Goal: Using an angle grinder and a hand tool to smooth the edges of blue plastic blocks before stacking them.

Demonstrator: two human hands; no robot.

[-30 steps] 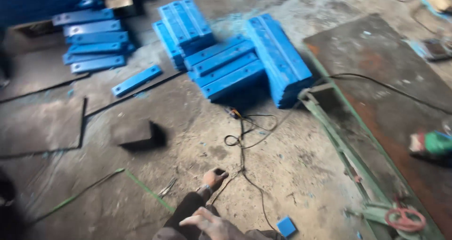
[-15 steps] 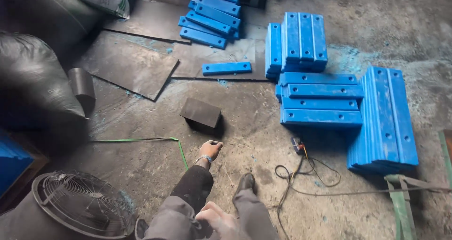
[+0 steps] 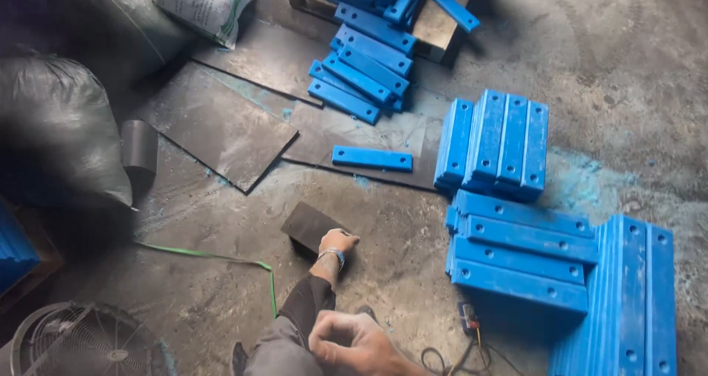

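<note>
Right of the dark block (image 3: 310,225) I see the stacks of blue drilled bars (image 3: 523,273), the biggest mass here. Beyond the block lie flat dark sheets (image 3: 221,125), left of it a black sack (image 3: 59,125), and near-left a fan (image 3: 81,343). The block sits flat on the floor. My left hand (image 3: 339,242) rests on its near right edge with fingers curled; I cannot tell if they truly grip. I judge this the take-hold step, and next comes a firm purchase under that edge. My right hand (image 3: 354,343) is loosely clenched and empty, nearer than the block. A green strap (image 3: 221,258) trails left of it.
</note>
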